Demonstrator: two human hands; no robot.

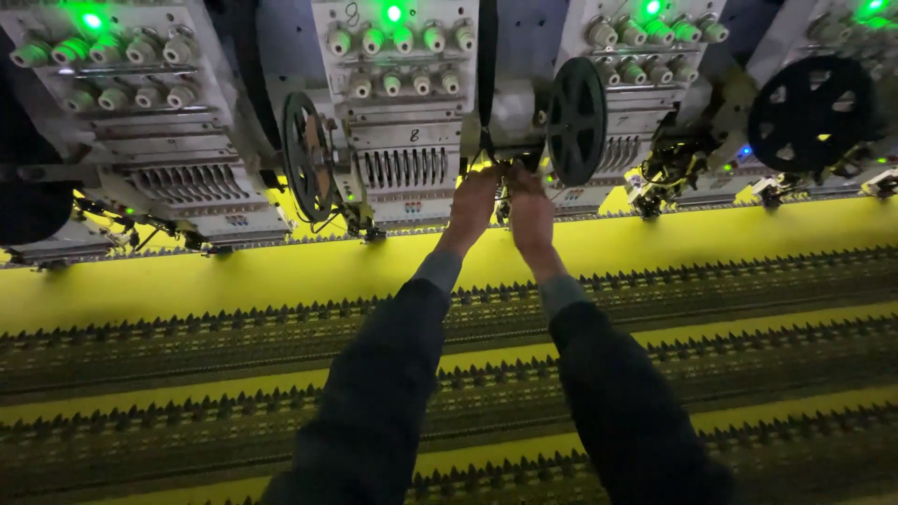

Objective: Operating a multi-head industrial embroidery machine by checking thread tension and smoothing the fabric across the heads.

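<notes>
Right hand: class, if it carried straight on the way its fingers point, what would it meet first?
Probably the small dark mechanism under the embroidery head, beside the black reel. The right hand seems already at it, though depth is unclear.

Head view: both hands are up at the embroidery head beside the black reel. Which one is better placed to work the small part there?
Probably the right hand: it sits directly under the part beside the black reel; the left hand is slightly off.

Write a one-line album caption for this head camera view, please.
Both hands, left and right, reach a small mechanism beside a black reel on an embroidery machine, above yellow fabric.
</notes>
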